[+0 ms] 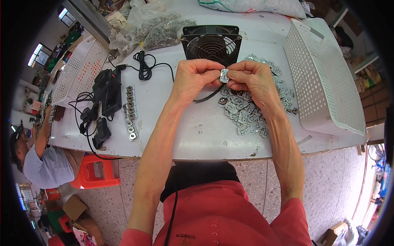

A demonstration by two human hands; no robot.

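Silvery and small, a metal plate (224, 76) is clamped between the fingers of the left hand (191, 78) and right hand (256, 81), above the white worktop (195, 141), near a black fan (211, 43). A heap of similar plates (245, 115) lies beneath and beside the right forearm (284, 143).

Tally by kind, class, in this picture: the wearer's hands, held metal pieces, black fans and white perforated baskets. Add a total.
Wearer's hands: 2
Held metal piece: 1
Black fan: 1
White perforated baskets: 2
Total: 6
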